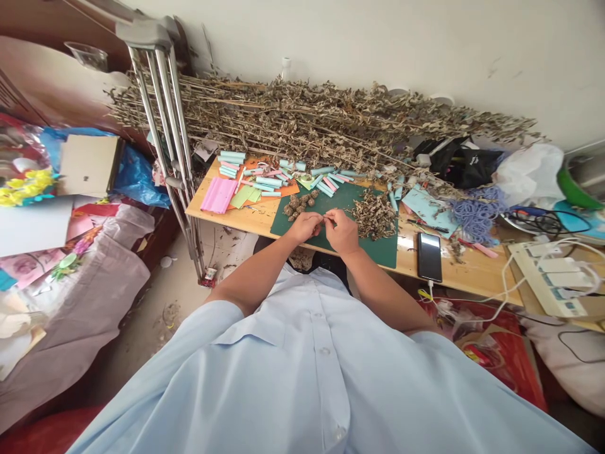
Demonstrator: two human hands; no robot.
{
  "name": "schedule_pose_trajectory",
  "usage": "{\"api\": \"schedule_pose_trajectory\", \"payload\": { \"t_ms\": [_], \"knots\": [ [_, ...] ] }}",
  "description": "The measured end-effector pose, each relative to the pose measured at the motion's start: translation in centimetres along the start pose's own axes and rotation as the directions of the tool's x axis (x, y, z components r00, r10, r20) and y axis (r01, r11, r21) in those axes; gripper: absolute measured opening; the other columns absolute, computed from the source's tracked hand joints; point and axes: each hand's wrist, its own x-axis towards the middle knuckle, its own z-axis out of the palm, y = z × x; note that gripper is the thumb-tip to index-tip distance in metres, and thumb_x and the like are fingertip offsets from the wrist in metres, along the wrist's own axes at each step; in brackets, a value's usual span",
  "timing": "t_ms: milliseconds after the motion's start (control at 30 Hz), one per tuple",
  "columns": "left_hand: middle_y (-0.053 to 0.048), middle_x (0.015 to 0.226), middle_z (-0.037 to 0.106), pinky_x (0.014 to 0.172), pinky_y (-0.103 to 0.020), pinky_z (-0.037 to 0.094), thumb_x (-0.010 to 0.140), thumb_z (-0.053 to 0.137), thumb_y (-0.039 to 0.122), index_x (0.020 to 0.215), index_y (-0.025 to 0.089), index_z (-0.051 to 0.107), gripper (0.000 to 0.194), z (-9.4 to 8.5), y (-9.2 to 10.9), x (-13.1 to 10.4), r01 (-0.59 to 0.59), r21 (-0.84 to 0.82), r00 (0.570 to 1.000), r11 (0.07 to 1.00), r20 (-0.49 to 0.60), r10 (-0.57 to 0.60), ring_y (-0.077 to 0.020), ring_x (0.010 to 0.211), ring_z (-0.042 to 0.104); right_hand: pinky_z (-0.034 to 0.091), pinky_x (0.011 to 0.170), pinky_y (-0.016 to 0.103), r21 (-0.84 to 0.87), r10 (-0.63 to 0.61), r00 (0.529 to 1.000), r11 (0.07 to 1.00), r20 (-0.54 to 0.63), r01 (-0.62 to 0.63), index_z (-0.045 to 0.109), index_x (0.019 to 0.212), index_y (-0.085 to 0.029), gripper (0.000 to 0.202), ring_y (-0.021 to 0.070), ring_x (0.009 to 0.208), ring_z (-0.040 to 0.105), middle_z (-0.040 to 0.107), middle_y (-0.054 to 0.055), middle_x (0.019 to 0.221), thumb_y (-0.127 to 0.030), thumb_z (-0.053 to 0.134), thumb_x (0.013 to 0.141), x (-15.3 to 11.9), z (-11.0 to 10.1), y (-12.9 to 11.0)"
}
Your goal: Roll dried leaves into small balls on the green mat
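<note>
My left hand (306, 227) and my right hand (340, 229) meet fingertip to fingertip over the front of a green cutting mat (326, 203). Both have their fingers pinched closed; whatever lies between them is too small to make out. Just behind my left hand is a cluster of brownish round balls (299, 205). To the right of my right hand, a heap of dried leaves (377, 214) rests on the mat. Short rolls of blue and pink paper (268, 183) lie along the mat's back edge and to the left.
Long bundles of dried stalks (302, 116) run along the wall. Pink folded paper (218, 194) lies left. A black phone (429, 257), purple cord (479, 213) and a power strip (543, 280) are on the right. Metal crutches (165, 113) stand at the table's left end.
</note>
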Motion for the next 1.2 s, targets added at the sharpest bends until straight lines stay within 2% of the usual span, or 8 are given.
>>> {"api": "schedule_pose_trajectory", "payload": {
  "t_ms": [133, 400, 567, 767, 867, 1033, 1100, 1200],
  "knots": [
    [0.002, 0.048, 0.052, 0.042, -0.024, 0.027, 0.091, 0.050, 0.036, 0.082, 0.015, 0.064, 0.027, 0.0, 0.0, 0.1, 0.028, -0.015, 1.000, 1.000, -0.004, -0.028, -0.0082, 0.038, 0.037, 0.059, 0.088, 0.039, 0.066, 0.019, 1.000, 0.998, 0.013, -0.019, 0.059, 0.112, -0.023, 0.021, 0.0247, 0.097, 0.075, 0.078, 0.009, 0.101, -0.025, 0.054, 0.092, 0.1, -0.4, 0.5],
    [0.002, 0.052, 0.054, 0.049, -0.022, 0.032, 0.089, 0.052, 0.037, 0.069, 0.015, 0.059, 0.030, -0.1, 0.5, -0.3, -0.066, 0.176, 0.998, 0.982, -0.002, 0.068, -0.0074, 0.047, 0.043, 0.059, 0.085, 0.041, -0.048, -0.086, 0.985, 0.994, 0.150, 0.095, 0.060, 0.116, -0.021, 0.025, 0.0286, 0.098, 0.075, 0.078, 0.012, 0.107, -0.021, 0.052, 0.093, 0.3, -1.5, 0.6],
    [0.000, 0.055, 0.056, 0.055, -0.022, 0.036, 0.088, 0.046, 0.030, 0.064, 0.016, 0.056, 0.029, -0.1, 1.1, -0.7, -0.099, 0.255, 0.994, 0.962, -0.014, 0.107, -0.0092, 0.054, 0.048, 0.059, 0.085, 0.042, -0.010, -0.014, 0.996, 1.000, 0.091, 0.015, 0.061, 0.112, -0.022, 0.020, 0.0287, 0.097, 0.076, 0.079, 0.011, 0.103, -0.025, 0.055, 0.092, 0.2, -1.0, 0.6],
    [0.001, 0.053, 0.055, 0.056, -0.023, 0.037, 0.082, 0.046, 0.023, 0.063, 0.016, 0.056, 0.023, 0.1, 0.7, -0.4, -0.107, 0.235, 0.990, 0.966, -0.066, 0.126, -0.0097, 0.054, 0.048, 0.060, 0.088, 0.042, 0.153, 0.130, 0.991, 0.980, 0.006, -0.130, 0.061, 0.104, -0.024, 0.018, 0.0254, 0.092, 0.077, 0.079, 0.008, 0.095, -0.026, 0.059, 0.086, 0.1, 0.3, 0.5],
    [0.002, 0.051, 0.054, 0.054, -0.022, 0.036, 0.081, 0.047, 0.022, 0.066, 0.016, 0.058, 0.019, 0.2, 0.6, -0.4, -0.093, 0.201, 0.990, 0.975, -0.084, 0.112, -0.0094, 0.052, 0.047, 0.063, 0.078, 0.040, 0.354, 0.308, 0.951, 0.887, 0.024, -0.297, 0.059, 0.098, -0.023, 0.019, 0.0234, 0.082, 0.077, 0.077, 0.007, 0.088, -0.030, 0.063, 0.081, 0.4, 1.3, 0.9],
    [0.002, 0.051, 0.054, 0.052, -0.022, 0.033, 0.082, 0.047, 0.024, 0.068, 0.016, 0.058, 0.019, 0.3, 0.5, -0.5, -0.047, 0.192, 0.992, 0.980, -0.107, 0.068, -0.0084, 0.048, 0.044, 0.064, 0.062, 0.038, 0.639, 0.562, 0.809, 0.561, 0.173, -0.527, 0.055, 0.088, -0.023, 0.024, 0.0218, 0.065, 0.074, 0.074, 0.003, 0.076, -0.032, 0.071, 0.073, 0.9, 2.6, 1.6],
    [0.002, 0.051, 0.054, 0.052, -0.022, 0.032, 0.082, 0.048, 0.025, 0.069, 0.016, 0.058, 0.020, 0.3, 0.5, -0.5, -0.042, 0.189, 0.993, 0.981, -0.100, 0.062, -0.0082, 0.048, 0.043, 0.064, 0.060, 0.038, 0.667, 0.585, 0.792, 0.523, 0.172, -0.531, 0.054, 0.088, -0.024, 0.026, 0.0224, 0.067, 0.074, 0.073, 0.002, 0.074, -0.034, 0.072, 0.073, 0.9, 2.7, 1.7],
    [0.002, 0.051, 0.054, 0.052, -0.022, 0.033, 0.083, 0.048, 0.026, 0.070, 0.016, 0.059, 0.020, 0.3, 0.4, -0.4, -0.061, 0.182, 0.995, 0.981, -0.072, 0.075, -0.0083, 0.048, 0.044, 0.064, 0.062, 0.038, 0.627, 0.557, 0.821, 0.597, 0.123, -0.500, 0.054, 0.092, -0.023, 0.026, 0.0221, 0.068, 0.074, 0.074, 0.003, 0.079, -0.037, 0.071, 0.077, 0.8, 2.5, 1.6]
  ]
}}
